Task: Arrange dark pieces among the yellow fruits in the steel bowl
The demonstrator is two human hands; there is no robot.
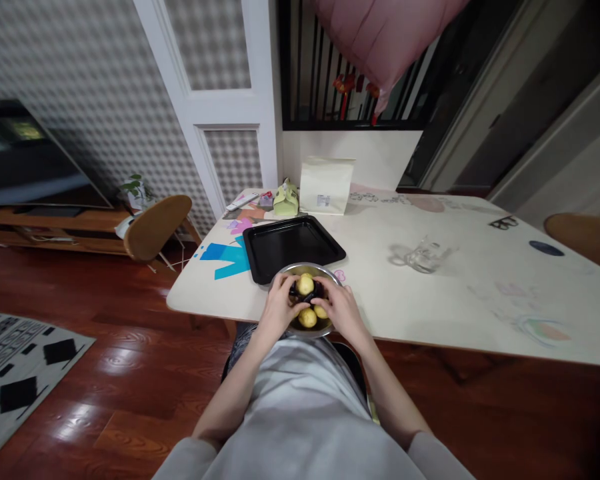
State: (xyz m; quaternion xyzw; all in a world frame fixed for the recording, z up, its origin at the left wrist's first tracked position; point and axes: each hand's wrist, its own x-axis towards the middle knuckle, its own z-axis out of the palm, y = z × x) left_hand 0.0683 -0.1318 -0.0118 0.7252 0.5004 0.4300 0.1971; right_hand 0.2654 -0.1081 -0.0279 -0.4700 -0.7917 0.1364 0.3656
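Gripping a black object (307, 299) from both sides with left hand (280, 303) and right hand (341, 307), with curled fingers and with thumbs close together on the near side. Too hidden by fingers to tell its full shape. Between the fingertips, on top of the black object, a yellow potato (305, 285). Just below and nearer the body, more yellow potatoes (307, 318) inside a round metal bowl (307, 267). Directly under both hands, at the near edge of a white table (380, 300), that same bowl. Just beyond, close to the bowl's far rim, a black baking tray (295, 243). Left of the tray, flat blue shapes (230, 259) on the tabletop. Behind the tray, a yellow-green packet (286, 200) beside an upright white paper bag (325, 185). Well apart to the right, a clear glass (425, 257). Farther right, a dark oval disc (546, 248). Up above the table's far side, a pink balloon (385, 40).
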